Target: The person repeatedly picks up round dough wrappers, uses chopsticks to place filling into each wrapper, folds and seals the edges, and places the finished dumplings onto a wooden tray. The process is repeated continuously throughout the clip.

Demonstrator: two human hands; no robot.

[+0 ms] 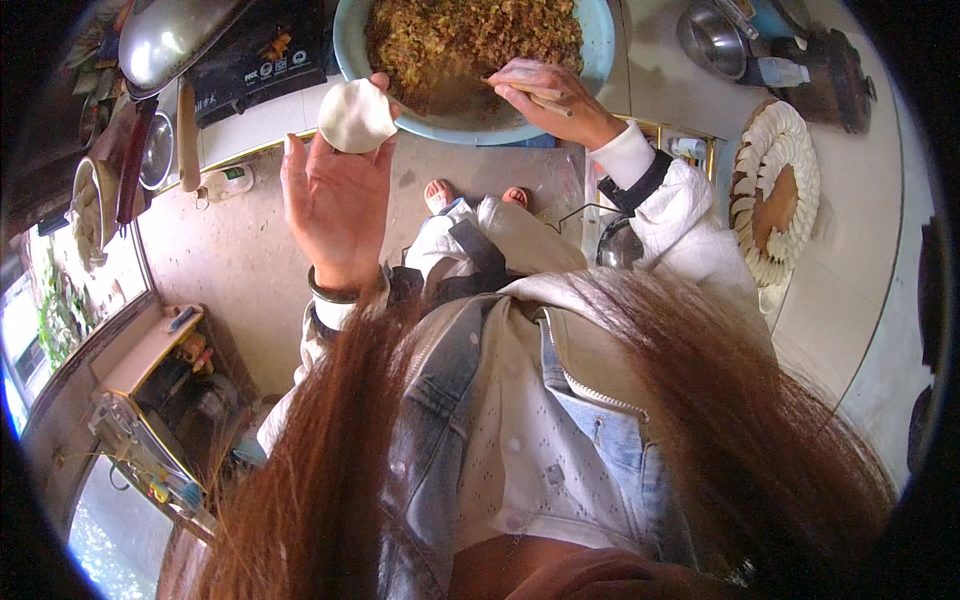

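A round white dough wrapper [357,116] lies on the fingers of my left hand [341,195], palm up, with a fingertip and the thumb side at its right edge. My right hand [551,97] grips a pair of wooden chopsticks [546,96], their tips at the chopped filling [480,45]. The filling fills much of a large light-blue basin [487,135] at the top of the view. To the right, on the counter, a round tray [784,195] holds rings of white folded dumplings [802,165].
A wok [169,45] and a black box [262,60] are at the upper left. Steel bowls [712,41] and a dark container [832,90] stand at the upper right. A clear plastic bottle [229,182] lies near the left counter edge. Long hair hangs at both sides.
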